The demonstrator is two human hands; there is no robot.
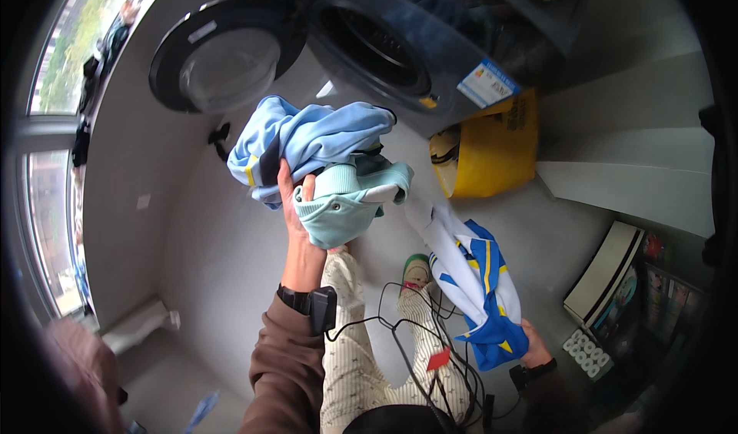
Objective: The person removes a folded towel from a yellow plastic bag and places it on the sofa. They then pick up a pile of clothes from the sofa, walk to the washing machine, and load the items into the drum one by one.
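My left hand (295,194) holds a bundle of clothes up in front of me. In it are a light blue garment (323,131) with a dark and yellow trim and a mint green garment (346,220) with ribbed edging and a snap. Lower on the right, my right hand (535,344) grips one end of a white, blue and yellow garment (481,278), which stretches up and away from it. Beyond the bundle stands a dark front-loading washing machine (455,71), its round door (230,56) swung wide to the left.
A yellow bag (499,154) with things inside stands beside the washer. Black cables (395,325) hang before my legs. Paper rolls (587,353) and a cream-coloured box (602,272) are at the right. A window (57,226) lines the left wall, with items along its sill.
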